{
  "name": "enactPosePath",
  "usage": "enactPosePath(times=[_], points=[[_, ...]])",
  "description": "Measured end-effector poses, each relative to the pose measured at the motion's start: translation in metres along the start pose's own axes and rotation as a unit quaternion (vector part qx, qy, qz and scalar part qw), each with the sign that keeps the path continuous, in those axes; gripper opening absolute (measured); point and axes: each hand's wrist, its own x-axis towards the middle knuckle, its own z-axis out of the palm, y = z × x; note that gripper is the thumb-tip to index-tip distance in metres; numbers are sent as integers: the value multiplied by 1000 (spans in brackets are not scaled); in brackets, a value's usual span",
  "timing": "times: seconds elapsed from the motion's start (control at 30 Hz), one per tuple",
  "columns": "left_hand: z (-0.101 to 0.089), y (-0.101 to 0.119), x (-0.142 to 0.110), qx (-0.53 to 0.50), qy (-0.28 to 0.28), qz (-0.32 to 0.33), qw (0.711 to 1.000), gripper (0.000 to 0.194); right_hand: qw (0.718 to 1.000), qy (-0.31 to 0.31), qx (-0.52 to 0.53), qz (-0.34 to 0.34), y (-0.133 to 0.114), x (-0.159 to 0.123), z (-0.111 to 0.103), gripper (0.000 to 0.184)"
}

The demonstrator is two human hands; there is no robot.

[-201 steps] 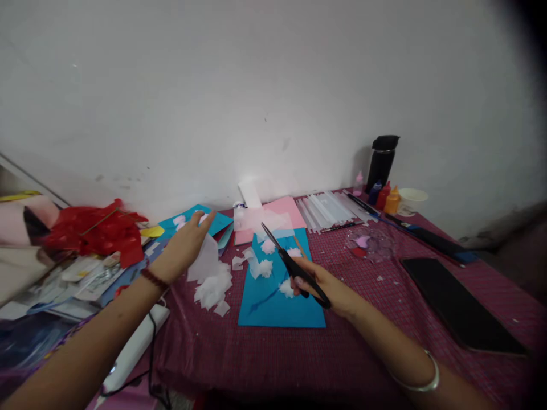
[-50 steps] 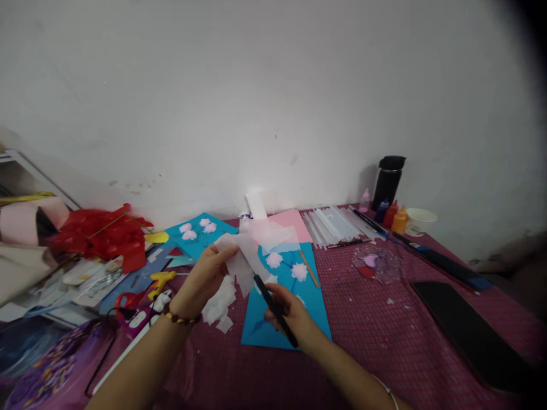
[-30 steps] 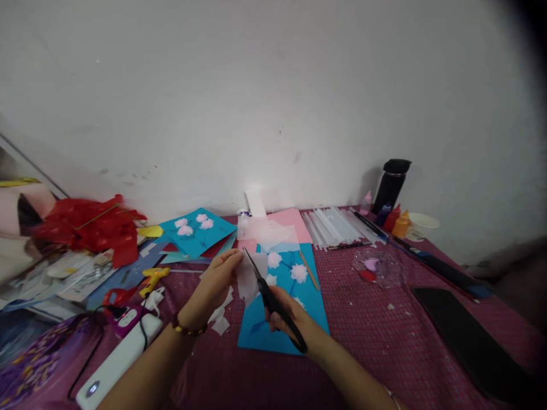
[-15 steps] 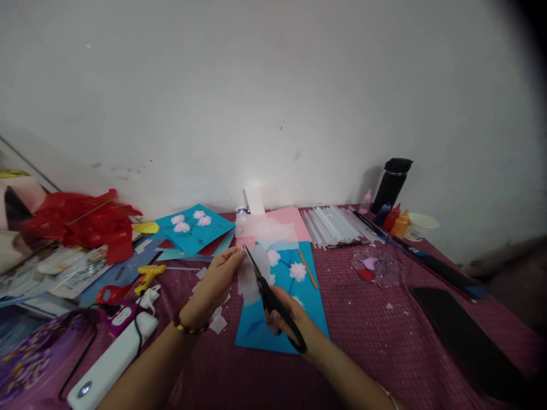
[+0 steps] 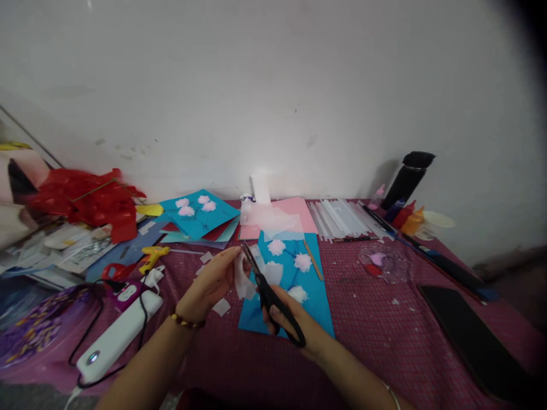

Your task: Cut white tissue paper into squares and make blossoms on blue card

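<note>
My left hand (image 5: 216,282) pinches a piece of thin white tissue paper (image 5: 243,277) that hangs down from its fingertips. In my right hand (image 5: 286,319) are black-handled scissors (image 5: 265,289), their blades pointing up and left beside the tissue, close to my left fingertips. Whether the blades are cutting into it I cannot tell. Below both hands lies a blue sheet (image 5: 318,310) with fluffy pale pink flowers (image 5: 303,262) and dark painted branches. A flat wooden stick (image 5: 314,261) rests on its right side. White paper scraps (image 5: 221,307) lie left of the sheet.
Further left are a second blue flower sheet (image 5: 197,222), a yellow glue gun (image 5: 152,257), a white power bank (image 5: 119,336) with cables and a red plastic bag (image 5: 89,202). To the right lie glue sticks (image 5: 337,219), paint bottles (image 5: 404,216), a black tumbler (image 5: 408,179) and a phone (image 5: 470,339).
Earlier my left hand was over at the left paper pile; it now holds tissue at the scissors. Lately the tissue has curled and a white piece shows on the blue sheet. The view has shifted slightly.
</note>
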Motion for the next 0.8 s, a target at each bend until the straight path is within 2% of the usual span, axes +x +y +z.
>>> enactPosePath(times=[0.17, 0.27, 0.37, 0.43, 0.5, 0.6, 0.67, 0.73, 0.8], points=[[-24, -13, -4, 8, -93, -53, 994, 18, 999, 32, 35, 26, 5, 1, -5, 41], [-33, -19, 1, 35, -100, -80, 991, 19, 998, 56, 23, 24, -3, 0, -17, 40], [-39, -22, 8, 92, -76, -46, 992, 16, 997, 74, -14, 13, -18, -1, -33, 42], [-43, -23, 9, 190, -65, 12, 980, 13, 996, 81, -45, 16, -27, -1, -44, 41], [-48, -25, 6, 333, -75, 76, 937, 7, 995, 80, -62, 24, -30, -1, -53, 41], [-54, -35, -2, 529, -93, 133, 833, 8, 995, 82, -53, 26, -27, -2, -61, 42], [-56, -43, -5, 612, -110, 146, 769, 13, 995, 85, -49, 26, -24, -4, -63, 40], [-55, -50, -4, 652, -149, 152, 727, 26, 995, 81, -57, 28, -22, -5, -63, 41], [-51, -53, -1, 657, -196, 150, 712, 24, 995, 76, -64, 32, -22, -7, -62, 44]])
